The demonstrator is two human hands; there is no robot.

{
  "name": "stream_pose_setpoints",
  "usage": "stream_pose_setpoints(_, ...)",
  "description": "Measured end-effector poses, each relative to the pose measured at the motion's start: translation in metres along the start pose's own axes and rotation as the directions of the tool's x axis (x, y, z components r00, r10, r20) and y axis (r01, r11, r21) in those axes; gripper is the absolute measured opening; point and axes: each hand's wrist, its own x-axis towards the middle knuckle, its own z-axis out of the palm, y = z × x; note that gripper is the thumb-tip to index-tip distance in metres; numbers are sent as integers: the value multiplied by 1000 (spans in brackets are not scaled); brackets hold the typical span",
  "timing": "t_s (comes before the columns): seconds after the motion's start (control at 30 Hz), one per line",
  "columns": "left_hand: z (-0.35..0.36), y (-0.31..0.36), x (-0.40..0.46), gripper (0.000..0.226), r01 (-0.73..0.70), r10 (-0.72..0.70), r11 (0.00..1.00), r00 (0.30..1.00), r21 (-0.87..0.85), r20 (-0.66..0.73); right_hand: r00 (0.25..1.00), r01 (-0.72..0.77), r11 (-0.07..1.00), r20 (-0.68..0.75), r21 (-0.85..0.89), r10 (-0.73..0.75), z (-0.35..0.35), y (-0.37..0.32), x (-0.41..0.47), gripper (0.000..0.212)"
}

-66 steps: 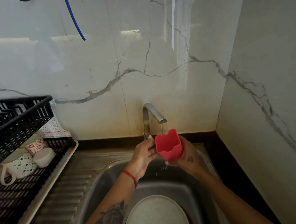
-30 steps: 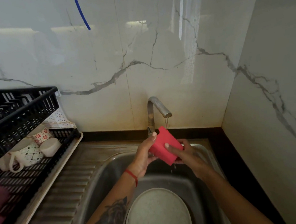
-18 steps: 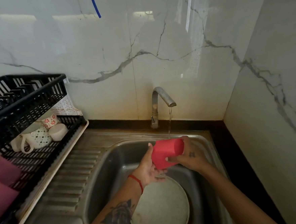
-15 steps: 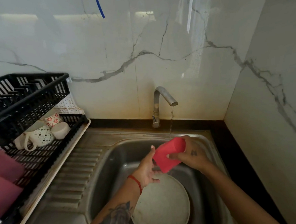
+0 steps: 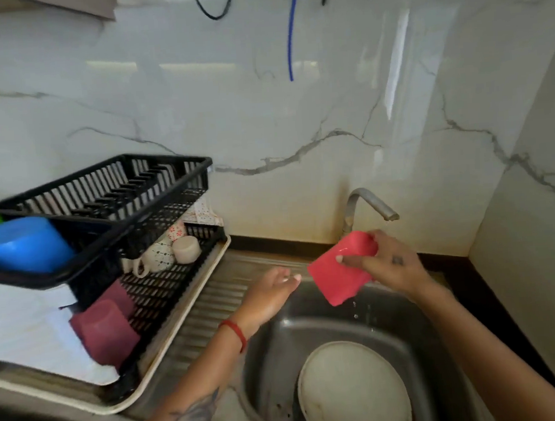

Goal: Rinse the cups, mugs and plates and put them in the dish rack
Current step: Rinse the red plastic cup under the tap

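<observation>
Now right hand [image 5: 390, 266] is gripping the dripping red cup [image 5: 341, 273] center-right over the sink [image 5: 267, 359]; left hand [image 5: 270, 294] is hanging relaxed, holding nothing. Wet cup could be slipping before reaching rack [image 5: 110, 192].

Your steel sink basin [image 5: 267, 369] is the landmark: a round white plate [image 5: 352, 389] lies in it, the curved metal tap [image 5: 367, 205] stands behind, the black two-tier plastic dish rack [image 5: 111, 202] sits left.
</observation>
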Motion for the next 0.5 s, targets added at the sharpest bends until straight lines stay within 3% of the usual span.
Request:
stream_pose_setpoints(0.13,-74,17,-27,38,-182,222,963,953,201,-205,992,125,990,-42,62,-123,5,-79,3,67)
stream_pose_setpoints(0.27,-150,30,-69,26,-282,482,855,744,436,-463,959,284,943,-61,175,-278,24,-161,3,72)
stream_pose_setpoints(0.4,-208,13,-101,27,-212,580,795,538,568,-612,908,417,871,-87,259,-409,61,-238,-1,76)
stream_pose_setpoints(0.43,-220,4,-106,32,-167,562,806,519,568,-644,895,444,855,-91,269,-437,73,-255,-2,76)
stream_pose_setpoints(0.5,-235,-16,-111,56,-61,475,840,562,538,-678,874,482,832,-89,275,-477,97,-284,-4,78)
